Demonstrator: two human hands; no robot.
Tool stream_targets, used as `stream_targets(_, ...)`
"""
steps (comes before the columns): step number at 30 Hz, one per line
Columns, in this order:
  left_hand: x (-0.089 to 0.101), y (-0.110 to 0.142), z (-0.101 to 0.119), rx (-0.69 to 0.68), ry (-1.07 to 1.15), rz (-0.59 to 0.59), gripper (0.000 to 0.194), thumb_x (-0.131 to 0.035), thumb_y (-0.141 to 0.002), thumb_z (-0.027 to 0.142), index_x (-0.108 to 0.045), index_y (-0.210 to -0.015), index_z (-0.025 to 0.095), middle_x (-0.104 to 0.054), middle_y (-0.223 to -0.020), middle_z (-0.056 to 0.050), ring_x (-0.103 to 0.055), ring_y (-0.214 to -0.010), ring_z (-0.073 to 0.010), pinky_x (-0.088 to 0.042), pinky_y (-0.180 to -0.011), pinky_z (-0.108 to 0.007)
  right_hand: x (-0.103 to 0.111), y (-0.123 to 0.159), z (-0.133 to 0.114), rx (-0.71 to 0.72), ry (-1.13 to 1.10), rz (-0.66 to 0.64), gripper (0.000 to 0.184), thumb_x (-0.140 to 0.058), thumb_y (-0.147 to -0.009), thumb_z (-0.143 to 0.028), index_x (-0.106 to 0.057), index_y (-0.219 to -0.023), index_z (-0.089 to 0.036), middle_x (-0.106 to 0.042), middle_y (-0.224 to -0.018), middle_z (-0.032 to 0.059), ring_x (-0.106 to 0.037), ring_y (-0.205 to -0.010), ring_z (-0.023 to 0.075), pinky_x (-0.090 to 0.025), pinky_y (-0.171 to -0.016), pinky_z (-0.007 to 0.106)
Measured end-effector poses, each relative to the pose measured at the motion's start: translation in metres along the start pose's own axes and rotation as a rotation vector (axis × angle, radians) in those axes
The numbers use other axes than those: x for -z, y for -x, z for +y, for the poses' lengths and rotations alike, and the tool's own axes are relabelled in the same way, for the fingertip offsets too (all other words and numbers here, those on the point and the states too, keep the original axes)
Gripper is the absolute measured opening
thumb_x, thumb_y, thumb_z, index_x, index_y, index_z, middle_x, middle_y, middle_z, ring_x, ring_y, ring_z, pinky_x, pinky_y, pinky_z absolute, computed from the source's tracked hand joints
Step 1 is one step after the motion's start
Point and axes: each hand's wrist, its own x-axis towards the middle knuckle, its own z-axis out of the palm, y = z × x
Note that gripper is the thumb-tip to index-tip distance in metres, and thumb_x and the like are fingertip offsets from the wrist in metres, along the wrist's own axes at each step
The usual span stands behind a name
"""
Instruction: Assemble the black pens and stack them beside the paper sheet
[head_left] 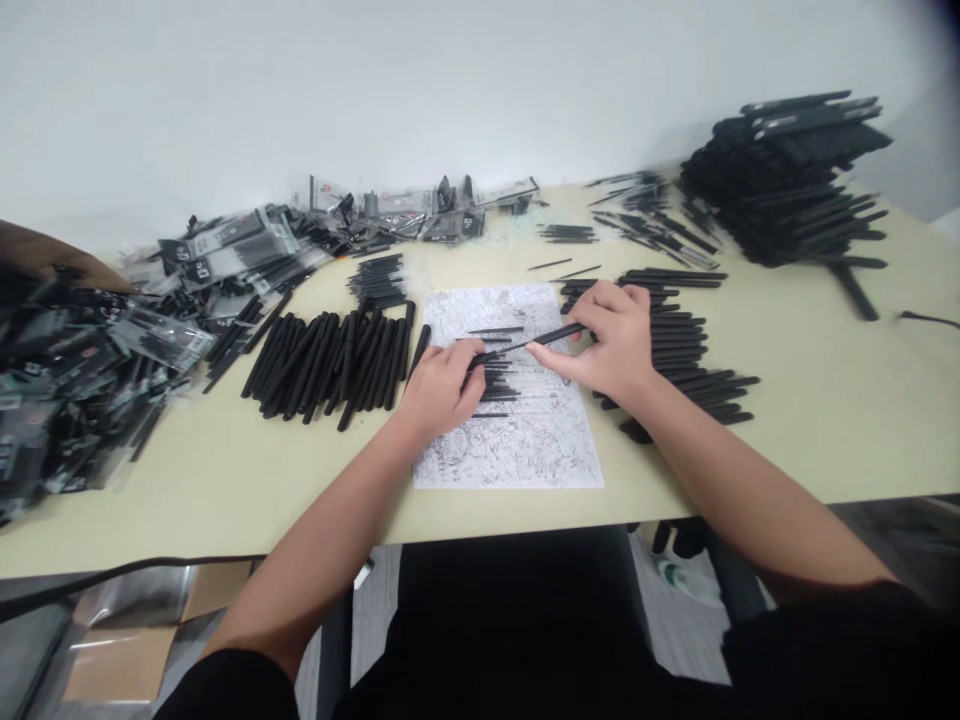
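Observation:
My right hand pinches a black pen barrel between thumb and fingers, over a sheet of paper covered in scribbles. My left hand is closed on the dark end of a thin pen refill, whose slim tip points at the barrel in my right hand. Whether the refill enters the barrel is too small to tell. Several loose refills lie on the paper beside my left fingers. Under and beyond my right hand lies a stack of black pen parts.
Left of the paper lies a row of black pen caps or barrels, with a small bundle of refills behind it. Plastic-wrapped packets heap along the table's left and back. A tall pile of black pens stands at the back right.

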Motion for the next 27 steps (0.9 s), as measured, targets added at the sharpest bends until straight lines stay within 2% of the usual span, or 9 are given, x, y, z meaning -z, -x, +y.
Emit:
stream_targets(18, -0.003, -0.001, -0.002, -0.04, 0.008, -0.031, 0.027, -0.035, -0.097, 0.027, -0.053, -0.114, 0.015, -0.07, -0.104, -0.009, -0.066, -0.089, -0.0196, -0.045, -0.086, -0.036, -0.001, 0.002, 0.004, 0.014, 0.011, -0.026, 0.042, -0.064, -0.073, -0.063, -0.055, -0.068, -0.022, -0.051, -0.071, 0.0032, -0.053, -0.075, 0.0227, -0.032, -0.081, 0.045)
stream_targets(23, -0.003, -0.002, 0.0, -0.077, 0.014, -0.094, 0.028, -0.033, -0.098, 0.028, -0.052, -0.116, 0.016, -0.07, -0.109, -0.009, -0.066, -0.093, -0.0199, -0.043, -0.088, -0.038, -0.003, 0.003, -0.004, 0.048, 0.004, -0.043, 0.046, -0.063, -0.071, -0.066, -0.053, -0.063, -0.022, -0.053, -0.069, 0.0009, -0.052, -0.07, 0.0189, -0.032, -0.078, 0.043)
stream_targets(27, -0.003, -0.002, 0.001, -0.088, 0.016, -0.099, 0.028, -0.033, -0.099, 0.029, -0.052, -0.115, 0.017, -0.07, -0.109, -0.008, -0.066, -0.093, -0.0193, -0.042, -0.087, -0.037, -0.004, 0.003, -0.008, 0.1, -0.002, -0.052, 0.048, -0.062, -0.072, -0.071, -0.056, -0.069, -0.023, -0.056, -0.072, 0.0, -0.052, -0.07, 0.0169, -0.032, -0.078, 0.041)
